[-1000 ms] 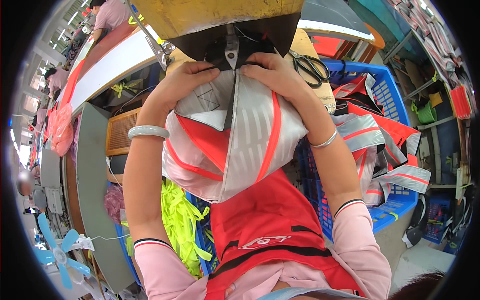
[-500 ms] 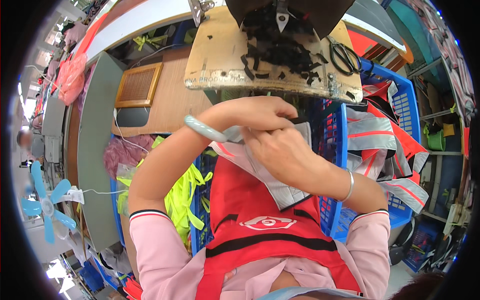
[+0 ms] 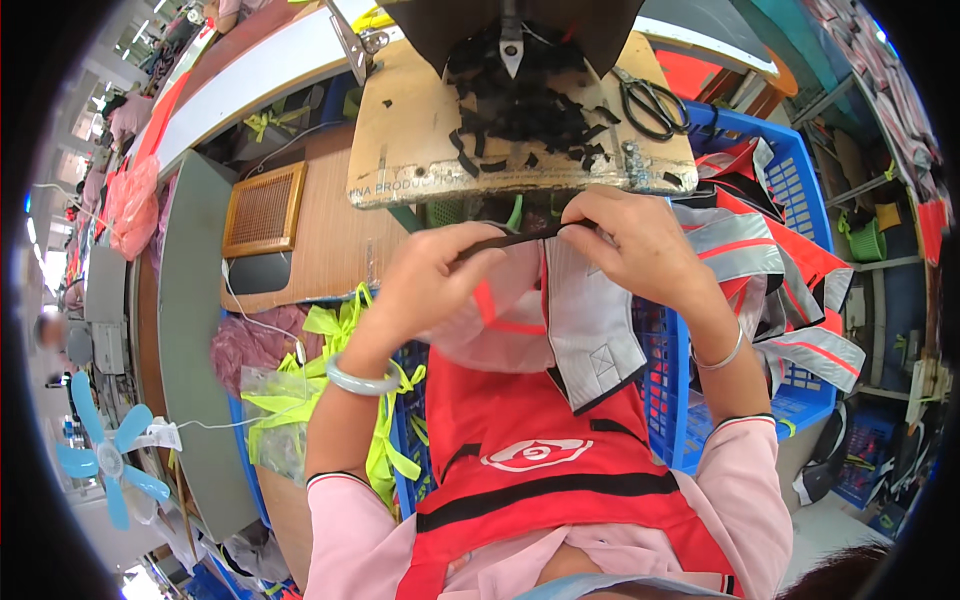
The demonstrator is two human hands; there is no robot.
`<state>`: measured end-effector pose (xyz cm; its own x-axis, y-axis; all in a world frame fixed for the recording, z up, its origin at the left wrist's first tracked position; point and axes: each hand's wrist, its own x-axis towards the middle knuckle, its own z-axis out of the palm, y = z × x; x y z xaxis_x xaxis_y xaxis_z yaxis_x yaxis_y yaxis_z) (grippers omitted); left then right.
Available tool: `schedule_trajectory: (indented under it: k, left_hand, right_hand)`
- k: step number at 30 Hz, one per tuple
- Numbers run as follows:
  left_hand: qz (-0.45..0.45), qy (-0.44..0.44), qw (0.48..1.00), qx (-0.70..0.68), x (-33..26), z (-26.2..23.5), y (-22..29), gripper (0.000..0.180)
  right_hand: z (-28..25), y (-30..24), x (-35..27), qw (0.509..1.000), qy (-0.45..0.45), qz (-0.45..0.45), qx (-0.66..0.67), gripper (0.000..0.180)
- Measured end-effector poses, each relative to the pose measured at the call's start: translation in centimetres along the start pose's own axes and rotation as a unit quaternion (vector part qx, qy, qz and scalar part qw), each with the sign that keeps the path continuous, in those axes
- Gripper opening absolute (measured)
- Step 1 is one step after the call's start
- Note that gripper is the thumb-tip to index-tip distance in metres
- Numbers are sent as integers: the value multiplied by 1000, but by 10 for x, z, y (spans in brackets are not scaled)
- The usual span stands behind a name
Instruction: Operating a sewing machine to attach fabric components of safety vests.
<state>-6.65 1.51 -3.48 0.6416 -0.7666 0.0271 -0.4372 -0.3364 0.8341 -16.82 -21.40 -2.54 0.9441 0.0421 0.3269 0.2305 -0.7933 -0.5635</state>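
Between my hands hangs a reflective vest (image 3: 597, 320), with silver-grey bands, a red stripe, whitish fabric and black edging. My left hand (image 3: 430, 278) is closed on one end of its black edge, the thumb lying along it. The other end of that edge is pinched in my right hand (image 3: 640, 243), just below the near rim of a wooden work board (image 3: 410, 120). The edge is stretched fairly straight between them. The vest's lower part hangs over my red apron (image 3: 545, 500), its stitched silver tab pointing down.
Black cloth scraps (image 3: 530, 125) and black-handled scissors (image 3: 655, 108) lie on the board beneath a dark machine head (image 3: 512, 50). To the right, a blue basket (image 3: 815, 185) holds similar garments. Neon-yellow strips (image 3: 380, 450) are at the left, near a light-blue fan (image 3: 110, 458).
My hands have moved from crossed and close together to apart, left hand leftward and right hand rightward. The vest's black edge is now spread between them. The view has shifted slightly.
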Motion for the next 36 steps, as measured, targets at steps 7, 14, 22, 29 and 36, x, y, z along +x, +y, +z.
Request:
schedule_trajectory:
  k: [7,14,22,29,36]
  left_hand:
    - [-20,-90,991,-92,51,-54,22,22]
    - [-60,-108,989,-84,103,-78,3,26]
    - [-72,-120,983,-117,139,-86,-18,31]
    - [-71,-97,981,-155,145,-89,-24,34]
    - [-56,-85,987,-124,147,-90,-22,36]
  right_hand:
    - [-24,-5,25,999,11,50,-2,21]
    - [-28,19,69,998,32,33,-39,26]
    - [-17,52,98,998,59,9,-17,27]
    - [-15,50,105,996,58,67,-14,31]
    - [-17,54,109,995,71,72,3,30]
